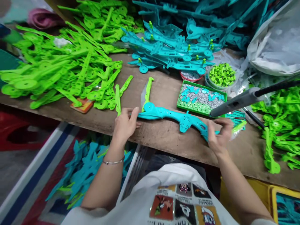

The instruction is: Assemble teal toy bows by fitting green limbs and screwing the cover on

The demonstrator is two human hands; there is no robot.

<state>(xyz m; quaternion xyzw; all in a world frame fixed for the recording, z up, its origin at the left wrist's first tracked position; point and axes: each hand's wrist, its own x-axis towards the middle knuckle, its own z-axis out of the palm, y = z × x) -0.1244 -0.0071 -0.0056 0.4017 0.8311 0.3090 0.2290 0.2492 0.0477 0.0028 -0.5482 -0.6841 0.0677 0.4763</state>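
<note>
Teal arm (174, 116): we are looking at a long curved plastic piece with a round disc at its left end, a knobby block near mid-length and small holes along the right half.
Where: it is lying flat on the wooden bench (164, 140), running left to right close to the front edge.
Left hand (125, 125): we are reading it as pinching the disc end between fingers and thumb.
Right hand (219, 136): it is curling closed over the right end and hiding the tip.
Front edge: both wrists are crossing it, and the arm is sitting just inside.
Behind: a green strip (147, 92) is lying just beside the disc end. A green tray (194, 108) is sitting just behind the arm's right half.
Right: a grey screwdriver (236, 101) is hanging over the tray's corner, just above the right hand.
Left: the lime pile (58, 68) is spreading wide, its nearest strips just beside the left hand.
Open room: we are finding bare wood only in front of the arm and between strip and tray.
</note>
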